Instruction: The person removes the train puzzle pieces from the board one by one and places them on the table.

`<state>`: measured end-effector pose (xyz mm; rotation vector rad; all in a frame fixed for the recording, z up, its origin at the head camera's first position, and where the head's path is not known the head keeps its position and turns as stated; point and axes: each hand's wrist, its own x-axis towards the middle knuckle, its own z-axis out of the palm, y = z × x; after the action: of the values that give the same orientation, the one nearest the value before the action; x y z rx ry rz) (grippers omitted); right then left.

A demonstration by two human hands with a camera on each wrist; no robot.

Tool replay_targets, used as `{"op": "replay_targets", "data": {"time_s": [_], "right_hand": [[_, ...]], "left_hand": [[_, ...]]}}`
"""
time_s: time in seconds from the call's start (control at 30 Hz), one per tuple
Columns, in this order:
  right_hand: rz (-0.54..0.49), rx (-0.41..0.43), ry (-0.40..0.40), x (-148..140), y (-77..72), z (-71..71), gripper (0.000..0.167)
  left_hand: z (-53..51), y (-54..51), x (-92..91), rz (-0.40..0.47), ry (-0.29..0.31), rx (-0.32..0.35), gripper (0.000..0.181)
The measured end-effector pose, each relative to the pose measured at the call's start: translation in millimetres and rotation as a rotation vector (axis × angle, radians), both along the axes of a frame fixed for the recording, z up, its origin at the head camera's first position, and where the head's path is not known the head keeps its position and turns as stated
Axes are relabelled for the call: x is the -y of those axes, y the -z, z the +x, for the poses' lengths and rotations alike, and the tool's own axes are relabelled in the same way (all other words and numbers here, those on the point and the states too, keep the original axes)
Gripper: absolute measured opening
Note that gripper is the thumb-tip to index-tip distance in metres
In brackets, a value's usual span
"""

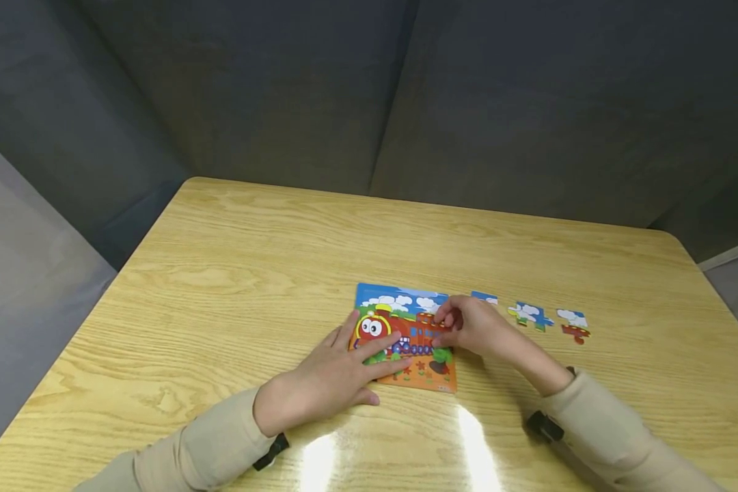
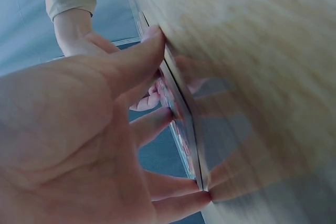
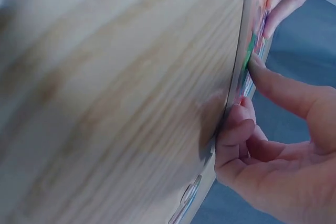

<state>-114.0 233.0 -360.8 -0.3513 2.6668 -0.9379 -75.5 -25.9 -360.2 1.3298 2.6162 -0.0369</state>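
Dark grey cloth (image 1: 270, 102) fills the upper part of the head view, behind a wood-grain counter (image 1: 221, 273) whose near edge is cut off by the bottom of the frame. Bright glare washes out the grain at bottom centre. Just right of centre lies the train puzzle (image 1: 419, 335), its lower left part covered by the left hand (image 1: 332, 379). That hand's fingers are straight and spread wide over the picture, with the thumb at the near edge; they press on the puzzle and grip no loose piece.

At the puzzle's right edge, the right hand (image 1: 476, 328) has its fingers bent, thumb and index tips a little apart and touching the picture. Whether they pinch a piece cannot be told, as the hand hides that edge.

Right of centre lie three loose pieces: a blue-and-white one (image 1: 484, 298) partly hidden behind the right hand, a cloud-and-green one (image 1: 531, 314), and a cloud-and-red one (image 1: 572, 324) farthest right. Both wrist views show the puzzle nearly edge-on, so its picture is hard to read. Beige sleeves (image 1: 221, 437) run out of the frame at the lower corners.
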Motion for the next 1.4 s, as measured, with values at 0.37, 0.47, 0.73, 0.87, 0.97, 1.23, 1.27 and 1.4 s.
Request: {"op": "replay_targets", "data": {"time_s": [0.37,0.47,0.73,0.87,0.97,1.23,1.27,1.4], "right_hand": [[-0.050,0.025,-0.014,-1.9,-3.2,-0.5,0.026],[-0.111,0.008,-0.033,-5.6,-1.3,-0.1,0.022],[-0.268,0.016,-0.052,-14.6,0.4,3.1,0.017],[-0.308,0.048,-0.008,-20.2,-4.2,4.6,0.017],[-0.318,0.057,0.014,-23.0,-4.1,4.7,0.018],[-0.278,-0.031,-0.056,-15.9,8.1,3.0,0.017],[-0.265,-0.043,-0.060,-14.9,8.6,3.1,0.018],[-0.235,-0.054,-0.058,-13.5,8.3,4.5,0.018]], "left_hand": [[-0.5,0.2,-0.1,-0.007,0.006,-0.019,0.062],[-0.5,0.5,-0.2,-0.007,0.010,-0.022,0.063],[0.1,-0.2,0.4,-0.003,0.007,-0.014,0.064],[-0.2,-0.1,0.1,-0.004,0.009,-0.016,0.064],[-0.2,-0.1,0.5,-0.006,0.004,-0.008,0.064],[-0.5,0.3,-0.8,-0.015,-0.004,-0.015,0.065],[-0.4,0.5,-1.5,-0.013,-0.004,-0.019,0.066],[0.8,1.4,-8.3,0.014,-0.027,-0.020,0.070]]}}
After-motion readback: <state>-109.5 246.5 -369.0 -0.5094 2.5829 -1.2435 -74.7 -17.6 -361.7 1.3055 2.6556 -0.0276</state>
